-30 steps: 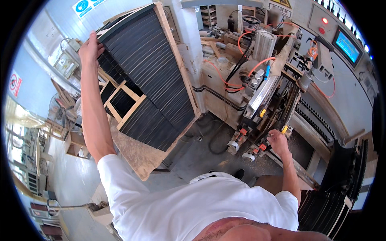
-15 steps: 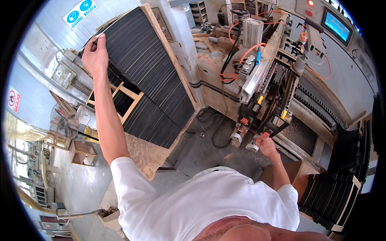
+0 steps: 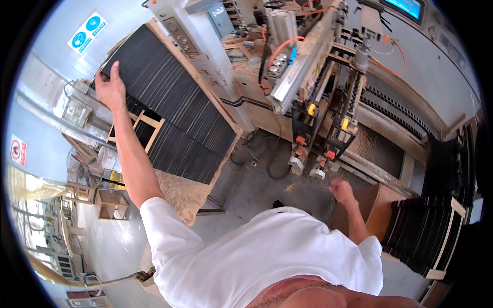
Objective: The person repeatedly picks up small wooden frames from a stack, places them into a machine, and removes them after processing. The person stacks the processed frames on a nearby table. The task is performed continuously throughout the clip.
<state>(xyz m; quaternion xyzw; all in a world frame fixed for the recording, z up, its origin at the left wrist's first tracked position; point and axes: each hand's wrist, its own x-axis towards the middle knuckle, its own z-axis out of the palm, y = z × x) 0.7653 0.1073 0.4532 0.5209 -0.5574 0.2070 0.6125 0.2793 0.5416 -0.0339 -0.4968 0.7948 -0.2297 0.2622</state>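
Note:
My left hand [image 3: 111, 90] reaches to the top left corner of a tall stack of black strips [image 3: 169, 77]. Its thumb and fingers are apart at the stack's edge, and I see no strip lifted between them. A light wooden frame [image 3: 150, 123] sits in a gap of the stack, beside my left forearm. My right hand [image 3: 342, 192] hangs loosely curled, with nothing visible in it. It is below the near end of the machine, apart from a red part [image 3: 329, 154] there.
The machine's metal rails [image 3: 308, 66] and orange hoses [image 3: 282, 50] fill the far right. A second bundle of black strips [image 3: 422, 236] with pale wood ends stands at my right, by a brown board [image 3: 381, 210]. Cables [image 3: 277, 164] lie on the floor.
My right hand has come away from the red part on the machine and moved nearer to me. My left hand stays at the stack's corner, its fingers spread wider. The view has shifted.

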